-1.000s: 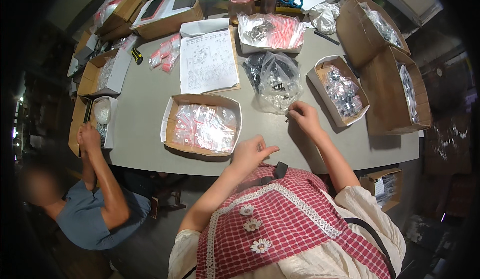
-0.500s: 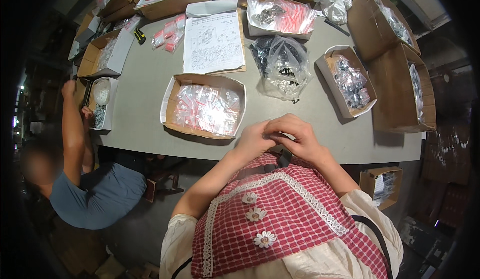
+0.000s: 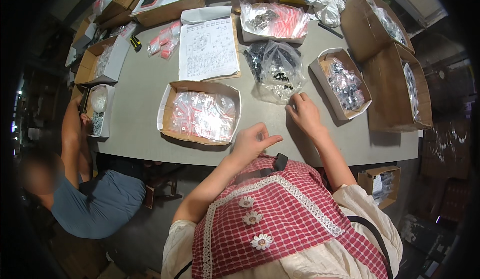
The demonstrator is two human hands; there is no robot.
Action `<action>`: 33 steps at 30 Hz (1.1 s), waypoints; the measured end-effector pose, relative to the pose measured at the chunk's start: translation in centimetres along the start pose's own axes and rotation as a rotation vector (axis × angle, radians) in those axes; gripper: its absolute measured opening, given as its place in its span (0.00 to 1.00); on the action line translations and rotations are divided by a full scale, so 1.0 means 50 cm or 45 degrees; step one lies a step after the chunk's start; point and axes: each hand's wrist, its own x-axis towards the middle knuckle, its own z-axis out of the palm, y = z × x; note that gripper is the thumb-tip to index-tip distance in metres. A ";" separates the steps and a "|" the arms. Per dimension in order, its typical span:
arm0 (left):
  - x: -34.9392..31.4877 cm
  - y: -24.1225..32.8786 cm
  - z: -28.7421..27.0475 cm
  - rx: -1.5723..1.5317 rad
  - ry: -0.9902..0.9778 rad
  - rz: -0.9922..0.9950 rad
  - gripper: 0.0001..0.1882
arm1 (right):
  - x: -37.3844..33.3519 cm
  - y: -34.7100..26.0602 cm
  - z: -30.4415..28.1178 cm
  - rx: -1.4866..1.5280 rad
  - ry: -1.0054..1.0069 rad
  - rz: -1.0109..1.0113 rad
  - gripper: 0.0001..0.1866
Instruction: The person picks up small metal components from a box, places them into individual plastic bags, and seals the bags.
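Wearer's two hands (image 3: 306,115), two tall cartons (image 3: 387,91) at right, three apron flowers (image 3: 253,218), one yellow cutter (image 3: 135,43)

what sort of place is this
Probably a small-parts workshop or packing room: an open cardboard box of small filled bags, a clear plastic bag with black parts, and a co-worker at the table's left end.

Near side of the left hand (image 3: 250,141) and right hand (image 3: 306,114): apron (image 3: 290,211) in red-and-white check, white lace trim (image 3: 212,216). Left of the left hand: brown-and-white cardboard box (image 3: 200,86), red-striped clear zip bags (image 3: 202,114). Beyond the right hand: transparent plastic bag (image 3: 274,93), black parts (image 3: 284,77).
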 end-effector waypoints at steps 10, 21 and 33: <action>-0.009 0.016 -0.006 0.095 0.011 0.117 0.20 | -0.020 -0.007 -0.051 0.394 -0.332 0.096 0.07; -0.015 0.031 -0.012 -0.122 -0.140 0.206 0.18 | -0.041 -0.146 -0.138 0.816 -0.379 -0.572 0.08; -0.014 0.024 -0.009 -0.199 -0.163 0.083 0.19 | -0.055 -0.140 -0.109 0.917 -0.220 -0.201 0.05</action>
